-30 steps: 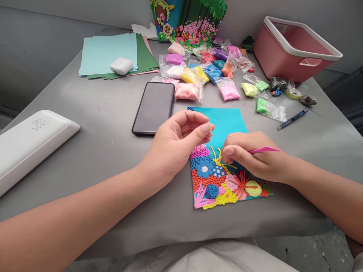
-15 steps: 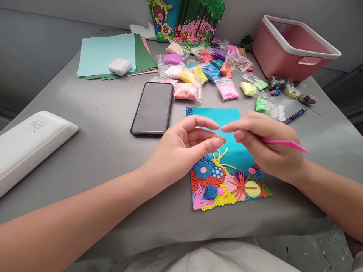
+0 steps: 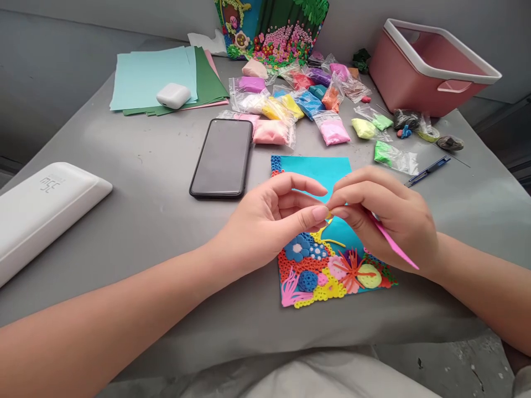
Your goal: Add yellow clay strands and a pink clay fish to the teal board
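Observation:
My left hand (image 3: 265, 221) hovers over a blue clay picture (image 3: 315, 168), its thumb and fingertips pinched together; whatever lies between them is too small or hidden to name. Fingertips of my right hand (image 3: 390, 215) meet the left thumb tip. A pink modelling tool (image 3: 396, 247) is tucked in my right hand, its pointed end slanting down toward the wrist. Coral-like clay shapes cover the picture's lower part: a blue flower (image 3: 296, 249), a pale yellow disc (image 3: 369, 276), orange strands (image 3: 352, 264) and yellow strands (image 3: 334, 242) partly behind my hands.
A black phone (image 3: 222, 157) lies left of the picture. Several bags of coloured clay (image 3: 271, 132) are spread behind it. A pink basket (image 3: 398, 77), a blue cutter (image 3: 428, 171), coloured sheets (image 3: 136, 83), a white earbud case (image 3: 173, 96) and a white device (image 3: 50, 210) surround the workspace.
My right hand has shifted slightly left and turned, bringing its fingertips against the left ones. The pink tool has swung from nearly level to pointing steeply down.

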A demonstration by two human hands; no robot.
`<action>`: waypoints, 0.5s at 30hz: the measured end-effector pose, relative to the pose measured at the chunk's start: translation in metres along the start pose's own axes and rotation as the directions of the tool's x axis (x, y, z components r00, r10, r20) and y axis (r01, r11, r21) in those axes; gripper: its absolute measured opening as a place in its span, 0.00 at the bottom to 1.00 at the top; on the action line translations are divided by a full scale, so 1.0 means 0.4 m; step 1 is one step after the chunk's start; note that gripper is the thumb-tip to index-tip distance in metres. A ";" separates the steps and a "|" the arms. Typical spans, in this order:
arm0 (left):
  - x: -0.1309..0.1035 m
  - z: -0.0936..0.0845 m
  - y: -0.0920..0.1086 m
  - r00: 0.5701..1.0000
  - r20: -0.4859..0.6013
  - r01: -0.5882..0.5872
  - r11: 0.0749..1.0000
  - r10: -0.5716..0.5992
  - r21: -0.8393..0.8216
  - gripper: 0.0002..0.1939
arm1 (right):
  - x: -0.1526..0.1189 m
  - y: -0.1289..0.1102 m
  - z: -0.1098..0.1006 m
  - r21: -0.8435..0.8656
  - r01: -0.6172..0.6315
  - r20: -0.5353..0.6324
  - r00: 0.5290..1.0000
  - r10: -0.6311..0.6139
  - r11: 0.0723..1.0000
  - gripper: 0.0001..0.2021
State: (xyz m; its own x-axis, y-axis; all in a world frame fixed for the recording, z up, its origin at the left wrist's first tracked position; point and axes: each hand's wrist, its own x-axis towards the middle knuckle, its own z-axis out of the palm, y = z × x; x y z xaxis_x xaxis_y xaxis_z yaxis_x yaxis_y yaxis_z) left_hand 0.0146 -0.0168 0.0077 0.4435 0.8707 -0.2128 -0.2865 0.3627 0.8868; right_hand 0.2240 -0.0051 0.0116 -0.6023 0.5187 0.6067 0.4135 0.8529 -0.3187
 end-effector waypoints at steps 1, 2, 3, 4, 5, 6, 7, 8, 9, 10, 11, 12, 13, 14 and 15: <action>0.001 0.000 0.000 1.000 -0.002 -0.007 1.000 0.007 0.005 0.17 | 0.000 0.000 -0.001 0.000 -0.001 0.011 1.000 0.001 1.000 0.08; 0.001 -0.001 -0.001 1.000 -0.004 -0.012 1.000 0.012 0.009 0.16 | -0.001 0.000 -0.002 0.001 0.002 0.018 1.000 -0.002 1.000 0.08; 0.002 -0.002 -0.001 1.000 -0.006 -0.015 1.000 0.015 0.011 0.16 | -0.001 -0.001 -0.004 0.001 0.005 0.022 1.000 -0.005 1.000 0.07; 0.002 -0.003 -0.001 1.000 -0.006 -0.017 1.000 0.017 0.014 0.16 | 0.000 -0.002 -0.007 0.006 0.011 0.024 1.000 -0.011 1.000 0.07; 0.002 -0.003 -0.002 1.000 -0.002 -0.018 1.000 0.018 0.018 0.16 | 0.000 -0.003 -0.009 0.018 0.017 0.020 1.000 -0.017 1.000 0.07; 0.002 -0.004 -0.002 1.000 0.006 -0.020 0.999 0.019 0.025 0.16 | 0.001 -0.004 -0.011 0.036 0.017 0.016 1.000 -0.018 0.999 0.07; 0.002 -0.003 -0.001 1.000 0.015 -0.022 0.999 0.022 0.032 0.17 | 0.002 -0.006 -0.012 0.053 0.008 0.011 1.000 -0.009 0.999 0.07; 0.002 -0.003 -0.001 1.000 0.021 -0.024 0.999 0.023 0.036 0.17 | 0.004 -0.007 -0.013 0.067 -0.012 0.004 1.000 0.012 0.998 0.07; 0.001 -0.001 0.000 1.000 0.021 -0.023 0.999 0.022 0.035 0.16 | 0.006 -0.008 -0.013 0.074 -0.042 -0.007 0.999 0.043 0.996 0.07; 0.001 0.000 0.001 1.000 0.017 -0.020 0.999 0.020 0.031 0.16 | 0.008 -0.009 -0.013 0.075 -0.079 -0.025 0.996 0.081 0.994 0.06; 0.001 0.001 0.002 1.000 0.006 -0.016 1.000 0.016 0.027 0.15 | 0.010 -0.010 -0.013 0.074 -0.121 -0.044 0.991 0.124 0.990 0.06; 0.001 0.001 0.002 1.000 -0.008 -0.012 1.000 0.012 0.023 0.15 | 0.012 -0.009 -0.013 0.078 -0.160 -0.062 0.984 0.165 0.984 0.06; 0.001 0.002 0.003 1.000 -0.025 -0.011 1.000 0.012 0.021 0.14 | 0.013 -0.008 -0.014 0.092 -0.195 -0.077 0.976 0.202 0.977 0.06; 0.002 0.001 0.003 0.999 -0.043 -0.013 1.000 0.014 0.024 0.13 | 0.014 -0.006 -0.015 0.114 -0.224 -0.083 0.969 0.234 0.968 0.07; 0.002 0.001 0.002 0.998 -0.060 -0.016 0.999 0.017 0.032 0.11 | 0.015 -0.004 -0.016 0.137 -0.249 -0.080 0.962 0.261 0.959 0.08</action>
State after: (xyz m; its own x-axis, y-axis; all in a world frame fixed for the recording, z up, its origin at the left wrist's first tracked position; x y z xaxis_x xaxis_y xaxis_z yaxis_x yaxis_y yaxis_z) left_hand 0.0150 -0.0158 0.0084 0.3869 0.8951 -0.2215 -0.2663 0.3384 0.9025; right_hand 0.2242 -0.0039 0.0204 -0.4165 0.7169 0.5591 0.4525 0.6969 -0.5564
